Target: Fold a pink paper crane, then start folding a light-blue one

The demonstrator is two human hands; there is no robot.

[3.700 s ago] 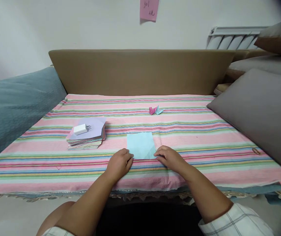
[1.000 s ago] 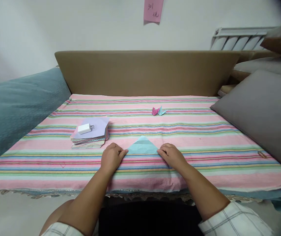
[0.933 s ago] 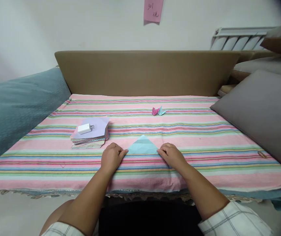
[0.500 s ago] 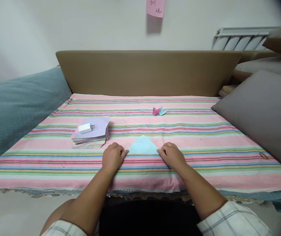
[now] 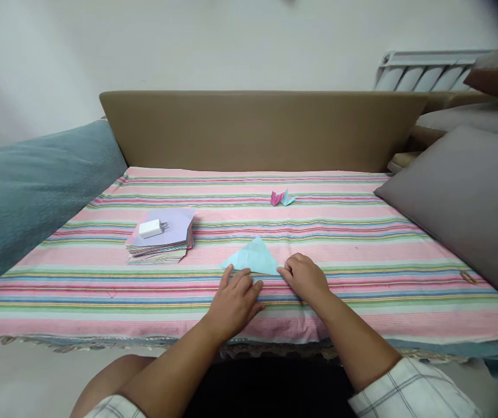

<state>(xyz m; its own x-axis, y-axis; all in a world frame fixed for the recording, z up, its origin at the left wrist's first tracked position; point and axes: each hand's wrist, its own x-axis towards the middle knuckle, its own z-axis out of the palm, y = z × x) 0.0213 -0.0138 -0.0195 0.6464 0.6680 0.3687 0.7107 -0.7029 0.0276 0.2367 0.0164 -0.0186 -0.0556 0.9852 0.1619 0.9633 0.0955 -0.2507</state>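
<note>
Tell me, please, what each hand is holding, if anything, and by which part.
The right hand holds the folded light-blue paper by its right corner; the left hand, open, only touches the near edge.

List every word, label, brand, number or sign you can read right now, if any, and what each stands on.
No readable text shows.
White plug adapter on the paper stack: any marking is too small to read.
Light-blue folded paper: no writing visible.
</note>
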